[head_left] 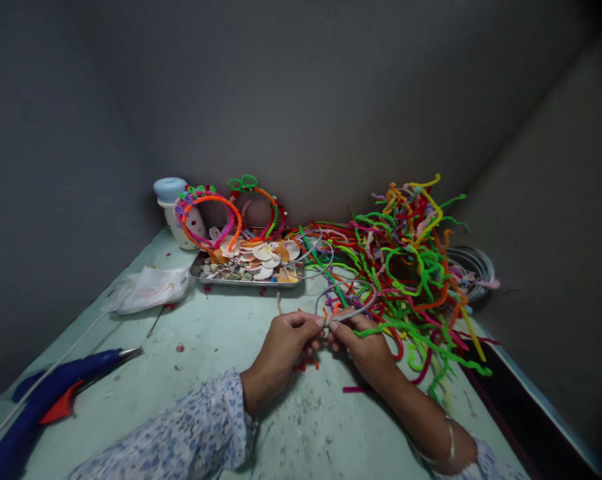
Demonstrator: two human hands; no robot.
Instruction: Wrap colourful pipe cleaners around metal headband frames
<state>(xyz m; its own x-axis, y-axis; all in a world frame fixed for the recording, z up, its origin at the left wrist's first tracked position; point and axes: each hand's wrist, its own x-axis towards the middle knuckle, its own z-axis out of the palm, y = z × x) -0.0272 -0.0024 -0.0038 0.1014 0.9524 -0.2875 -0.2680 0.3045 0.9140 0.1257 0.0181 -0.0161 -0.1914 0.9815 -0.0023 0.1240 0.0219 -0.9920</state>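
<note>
Over the middle of the table, both hands meet at their fingertips on a thin grey hoop that curves up and away to the right. My left hand pinches it between thumb and forefinger. Close beside it, my right hand is closed on the same hoop. Small orange pipe cleaner ends show by the fingertips; how they join the hoop is hidden. A bright green pipe cleaner lies across or behind my right hand; I cannot tell which.
A metal tray holds shells and small stones. Behind it stand colourful headbands and a blue-lidded jar. Tangled pipe cleaners heap at the right, near a hoop stack. A blue glue gun and plastic bag lie left.
</note>
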